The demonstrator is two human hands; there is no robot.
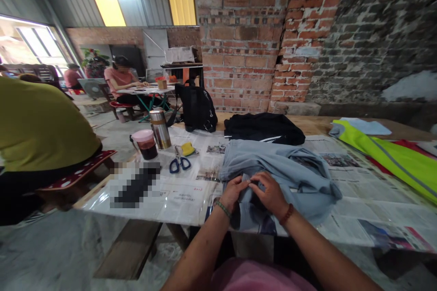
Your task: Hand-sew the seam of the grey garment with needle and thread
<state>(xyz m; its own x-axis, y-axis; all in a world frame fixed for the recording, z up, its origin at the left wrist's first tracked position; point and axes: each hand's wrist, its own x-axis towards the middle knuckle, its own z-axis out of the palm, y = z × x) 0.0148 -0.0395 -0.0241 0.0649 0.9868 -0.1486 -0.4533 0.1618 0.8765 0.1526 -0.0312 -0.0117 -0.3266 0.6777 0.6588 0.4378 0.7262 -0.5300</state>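
Note:
A light blue-grey garment (283, 163) lies bunched on the table in front of me, partly hanging toward the near edge. My left hand (234, 193) is closed on a fold of it, thumb and fingers pinched together. Close beside it, my right hand (269, 193) also pinches the cloth, its fingertips nearly meeting the left ones. Whether something small, such as a needle, sits between the fingertips is too fine to make out. Just behind the garment is a folded black garment (262, 128) with white stripes.
Newspaper under clear plastic covers the table (184, 191). To the left are scissors (180, 163), a yellow item (187, 148), a pink-lidded cup (145, 144), a steel flask (160, 129) and a black backpack (196, 107). A neon-yellow garment (392, 154) lies right. A person (44, 132) sits at left.

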